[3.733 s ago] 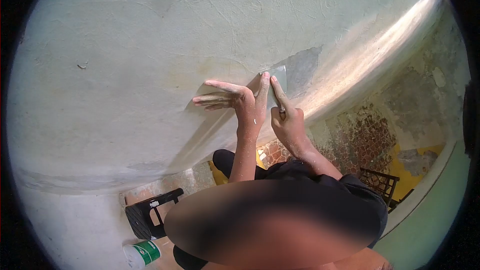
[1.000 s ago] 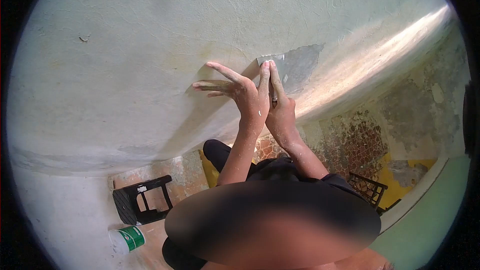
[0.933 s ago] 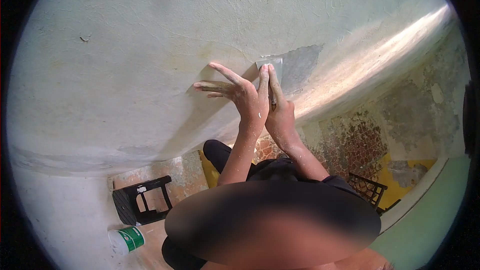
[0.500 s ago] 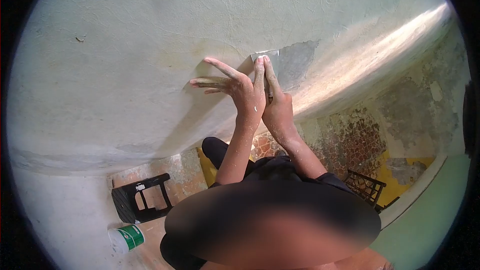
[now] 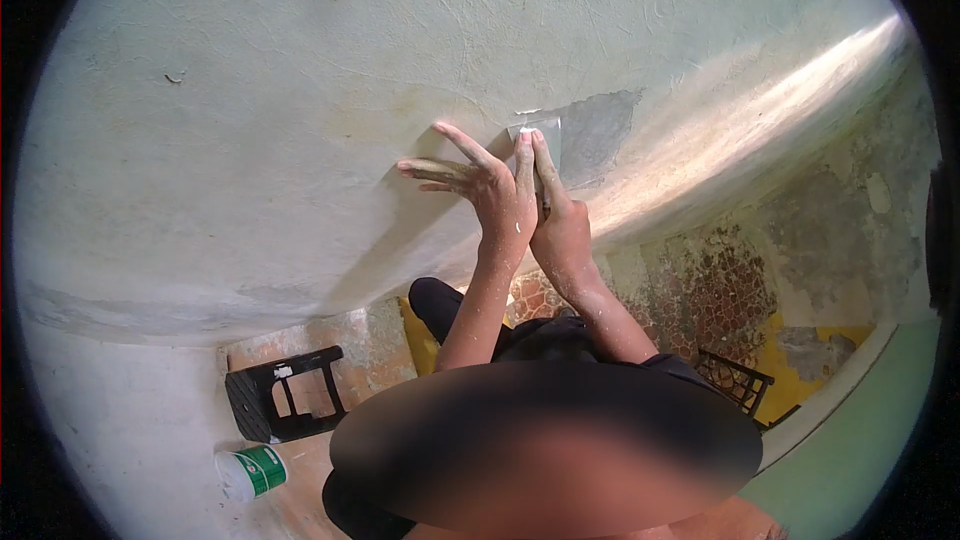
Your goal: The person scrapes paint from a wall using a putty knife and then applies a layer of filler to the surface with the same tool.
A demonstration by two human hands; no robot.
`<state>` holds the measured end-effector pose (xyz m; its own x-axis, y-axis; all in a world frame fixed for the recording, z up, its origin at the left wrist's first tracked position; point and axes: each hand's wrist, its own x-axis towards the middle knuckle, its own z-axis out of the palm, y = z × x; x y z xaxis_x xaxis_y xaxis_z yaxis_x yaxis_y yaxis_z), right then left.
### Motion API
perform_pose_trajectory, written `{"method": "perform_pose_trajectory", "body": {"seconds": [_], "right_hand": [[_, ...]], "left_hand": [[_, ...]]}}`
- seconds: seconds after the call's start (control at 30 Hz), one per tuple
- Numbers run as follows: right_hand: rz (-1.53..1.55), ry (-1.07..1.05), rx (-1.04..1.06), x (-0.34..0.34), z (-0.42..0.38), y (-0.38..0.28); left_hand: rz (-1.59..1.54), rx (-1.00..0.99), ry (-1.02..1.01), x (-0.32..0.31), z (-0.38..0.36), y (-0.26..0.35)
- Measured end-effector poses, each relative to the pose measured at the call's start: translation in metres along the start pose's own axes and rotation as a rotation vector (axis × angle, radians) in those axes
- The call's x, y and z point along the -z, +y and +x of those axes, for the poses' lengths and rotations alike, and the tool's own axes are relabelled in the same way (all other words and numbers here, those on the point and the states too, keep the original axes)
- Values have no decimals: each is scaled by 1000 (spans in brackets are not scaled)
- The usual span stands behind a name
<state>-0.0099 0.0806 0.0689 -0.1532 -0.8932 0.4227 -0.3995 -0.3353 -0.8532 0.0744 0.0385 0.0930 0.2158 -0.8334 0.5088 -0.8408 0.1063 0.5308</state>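
Observation:
A flat metal scraper (image 5: 549, 136) lies against the wall (image 5: 300, 60), at the left edge of a bare grey patch (image 5: 603, 125). My right hand (image 5: 562, 240) is closed around its handle, mostly hidden in the grip, with the index finger stretched along the blade. My left hand (image 5: 503, 202) is beside it with its fingers spread. One of its digits presses on the blade next to the right index finger, while the others reach left to the wall. White dust and flecks coat both hands and forearms. A thin pale flake (image 5: 527, 112) shows just above the blade.
Below left, a black plastic stool (image 5: 285, 395) stands near a white and green bucket (image 5: 252, 472). A dark rack-like frame (image 5: 735, 380) is at lower right. The floor (image 5: 725, 290) has worn reddish patterned patches. A strip of sunlight (image 5: 740, 120) crosses the wall.
Both hands and the scraper have shifted slightly down the wall, exposing a sliver of surface above the blade. The view has also moved a little. The grip is unchanged.

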Motion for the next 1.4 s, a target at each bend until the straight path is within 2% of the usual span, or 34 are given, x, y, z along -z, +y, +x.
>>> {"method": "perform_pose_trajectory", "body": {"seconds": [0.13, 0.2, 0.33, 0.4, 0.6, 0.93, 1.0, 1.03, 1.1, 1.13, 1.27, 1.3, 1.37, 1.4], "right_hand": [[47, -36, -45, 3, 5, -6], [52, -7, 26, 6, 8, -9], [59, -107, -39, 8, 1, -10], [45, -115, 50, -1, -5, -4], [60, -175, -16, 2, -3, -5], [2, -130, 85, -3, 10, 14], [16, 237, 356, 14, 41, -4], [18, 236, 357, 23, 53, -10], [44, 305, 338, 45, 70, -20], [-15, 131, 127, 56, 67, -24], [-65, 35, 159, 28, 28, 45], [-78, 15, 101, 22, 7, 60], [-139, -236, -179, 22, -37, 85], [2, -270, -315, 21, -58, 99]], "left_hand": [[-51, 14, 1, -1, 1, 5], [-161, 108, -8, 4, 6, 14], [-98, 88, -40, 6, -4, -2], [-46, -11, -28, 9, -8, -13], [-25, 59, -34, 8, -6, -7], [-2, -8, -37, 3, -21, -32], [-14, -61, -36, 4, -29, -37], [-13, -60, -33, 3, -33, -44], [55, -42, -141, 1, -41, -60], [52, -46, -141, 0, -43, -66], [218, -138, -208, -5, -57, -82], [291, -156, -233, -6, -61, -88], [298, -183, -293, -7, -70, -99], [274, -131, -374, -9, -76, -102]]}}
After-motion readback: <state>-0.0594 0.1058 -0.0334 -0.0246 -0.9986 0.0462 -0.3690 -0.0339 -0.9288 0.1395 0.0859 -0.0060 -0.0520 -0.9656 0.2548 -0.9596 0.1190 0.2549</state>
